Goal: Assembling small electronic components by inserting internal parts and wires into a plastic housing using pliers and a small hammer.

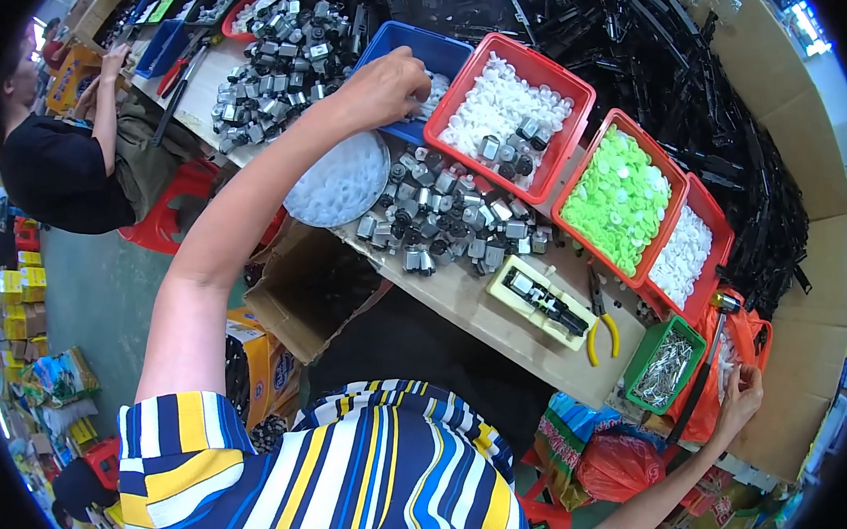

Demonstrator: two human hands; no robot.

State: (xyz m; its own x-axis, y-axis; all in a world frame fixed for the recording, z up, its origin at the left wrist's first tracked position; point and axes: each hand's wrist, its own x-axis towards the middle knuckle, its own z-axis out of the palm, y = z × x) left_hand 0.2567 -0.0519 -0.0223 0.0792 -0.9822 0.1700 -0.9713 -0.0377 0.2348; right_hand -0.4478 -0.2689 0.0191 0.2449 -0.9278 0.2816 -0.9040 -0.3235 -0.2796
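My left hand (388,90) reaches over the blue bin (379,44), its fingers curled down toward small white parts (438,93) inside. What the fingertips hold, if anything, is hidden. At the right, my right hand (743,398) has thumb and fingers drawn together beside an open red plastic bag (757,335) with white pieces in it. Anything in that pinch is too small to make out. Between the hands, a cream fixture block (542,304) carries a black assembly with metal parts. Pliers with yellow handles (605,340) lie beside the block.
Small motors (285,67) lie heaped near a round pale pad (337,180). Red bins hold white parts (511,97) and green discs (617,201). A green bin (665,365) contains metal pins. Black strips (641,45) pile behind. At left sits another person (62,155).
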